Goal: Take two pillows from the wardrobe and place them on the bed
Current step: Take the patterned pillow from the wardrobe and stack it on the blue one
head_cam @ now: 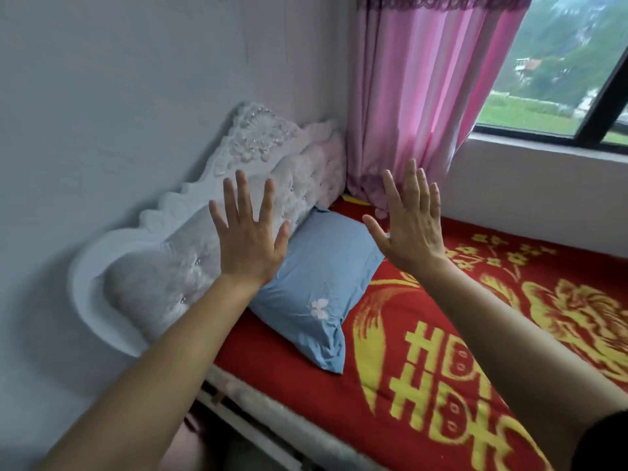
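Both hands, the left hand (249, 241) and the right hand (413, 229), are spread open and empty above the bed (441, 368). One blue pillow (316, 287) lies near the headboard (190, 246). I think the second pillow may be forgotten, because only one is visible.

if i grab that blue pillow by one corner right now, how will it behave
The soft blue fabric pillow with a white butterfly would probably sag and fold, since its cover is wrinkled and its near corner lies flat and limp. It looks plump, so likely light for its size. Resting on the red and yellow patterned blanket, it should drag rather than slide freely.
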Motion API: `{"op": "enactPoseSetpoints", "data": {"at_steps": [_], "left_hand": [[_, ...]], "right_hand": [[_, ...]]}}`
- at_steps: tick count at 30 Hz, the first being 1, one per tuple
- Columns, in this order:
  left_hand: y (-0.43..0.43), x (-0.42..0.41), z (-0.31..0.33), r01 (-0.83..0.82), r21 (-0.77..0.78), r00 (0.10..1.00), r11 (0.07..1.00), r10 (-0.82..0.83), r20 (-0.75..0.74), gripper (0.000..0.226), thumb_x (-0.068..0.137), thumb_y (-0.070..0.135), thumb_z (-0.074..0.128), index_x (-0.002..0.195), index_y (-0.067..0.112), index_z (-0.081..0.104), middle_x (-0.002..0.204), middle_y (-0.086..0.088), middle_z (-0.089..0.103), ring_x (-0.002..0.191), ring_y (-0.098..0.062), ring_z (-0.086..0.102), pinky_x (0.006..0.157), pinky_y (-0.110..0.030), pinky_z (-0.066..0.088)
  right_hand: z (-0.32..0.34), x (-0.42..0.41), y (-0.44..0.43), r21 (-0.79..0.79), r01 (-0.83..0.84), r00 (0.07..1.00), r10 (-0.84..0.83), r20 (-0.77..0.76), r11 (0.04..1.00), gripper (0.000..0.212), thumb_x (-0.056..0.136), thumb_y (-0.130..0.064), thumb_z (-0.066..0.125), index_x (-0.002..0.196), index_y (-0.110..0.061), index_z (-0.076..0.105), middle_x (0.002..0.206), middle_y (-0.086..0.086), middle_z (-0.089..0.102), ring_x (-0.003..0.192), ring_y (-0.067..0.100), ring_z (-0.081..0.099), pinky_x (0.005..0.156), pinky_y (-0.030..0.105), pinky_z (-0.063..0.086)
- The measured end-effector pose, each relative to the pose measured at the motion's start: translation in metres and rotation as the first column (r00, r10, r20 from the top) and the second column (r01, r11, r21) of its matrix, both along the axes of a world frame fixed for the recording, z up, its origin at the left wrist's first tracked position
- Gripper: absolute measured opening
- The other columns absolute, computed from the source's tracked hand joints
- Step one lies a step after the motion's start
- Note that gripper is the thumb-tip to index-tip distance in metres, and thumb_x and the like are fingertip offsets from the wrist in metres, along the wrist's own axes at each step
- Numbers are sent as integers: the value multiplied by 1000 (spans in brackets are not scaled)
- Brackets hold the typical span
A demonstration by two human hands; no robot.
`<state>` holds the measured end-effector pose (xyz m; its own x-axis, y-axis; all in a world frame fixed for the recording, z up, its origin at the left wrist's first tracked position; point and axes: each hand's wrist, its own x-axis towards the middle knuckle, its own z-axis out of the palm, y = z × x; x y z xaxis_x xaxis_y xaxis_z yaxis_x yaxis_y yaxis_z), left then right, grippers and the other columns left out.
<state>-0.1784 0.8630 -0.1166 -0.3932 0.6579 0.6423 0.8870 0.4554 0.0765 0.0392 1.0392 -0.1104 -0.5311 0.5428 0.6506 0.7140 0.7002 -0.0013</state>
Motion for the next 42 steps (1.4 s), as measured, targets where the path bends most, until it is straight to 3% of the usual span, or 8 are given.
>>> {"op": "enactPoseSetpoints", "data": {"at_steps": [5,11,16,21,28,33,37,42], "left_hand": [[-77,43,-10,-64,-28,996,998,66,67,72,96,48,40,155,20,9,161,-22,-4,148,-40,-5,112,-69,10],[-168,73,31,-182,15,981,983,183,-58,70,98,50,36,155,18,13,160,-23,0,148,-39,-2,114,-65,7],[-254,123,32,-345,38,934,938,348,-82,69,98,49,38,155,17,16,160,-24,3,149,-39,0,115,-65,7],[-350,181,-1,-497,-87,866,863,488,-112,70,97,49,38,155,16,15,159,-26,1,148,-40,0,113,-67,11],[-504,253,-24,-713,-224,697,664,705,-129,72,94,49,39,154,17,16,160,-25,2,148,-41,3,112,-68,12],[-608,273,-5,-823,-168,561,542,823,-91,71,97,47,41,155,17,13,160,-23,0,148,-41,2,112,-68,14],[-693,280,-3,-847,-141,524,513,850,-54,75,96,50,42,155,19,6,161,-21,-5,148,-39,-1,114,-66,10],[-795,285,-20,-838,-169,533,519,845,-47,73,99,52,33,155,20,1,161,-20,-7,148,-38,-3,114,-66,9]], "right_hand": [[1,20,-65,60,-103,989,96,112,993,82,95,-62,42,159,-20,13,166,19,-1,153,36,3,122,57,10],[24,8,-125,47,-271,962,271,11,961,83,95,-61,43,160,-21,9,166,19,-1,153,36,4,122,56,9],[8,8,-188,5,-498,867,498,1,867,82,96,-57,49,159,-19,14,166,20,1,152,37,6,122,56,8],[-28,10,-256,-84,-657,754,653,-75,749,82,94,-55,50,159,-19,16,165,21,4,152,39,8,122,56,8],[-67,24,-387,-218,-765,618,786,18,606,89,91,-55,55,160,-20,11,165,22,4,151,41,11,121,59,12],[-39,34,-481,-181,-817,551,834,31,547,83,95,-57,44,160,-22,5,166,19,-2,153,37,2,123,56,8],[-26,39,-556,-138,-825,543,837,68,547,81,97,-61,35,159,-23,-1,166,17,-6,154,33,-4,123,55,5],[-36,41,-656,-152,-830,533,844,66,536,82,96,-53,47,159,-21,6,166,18,-2,153,35,2,124,53,6]]}}
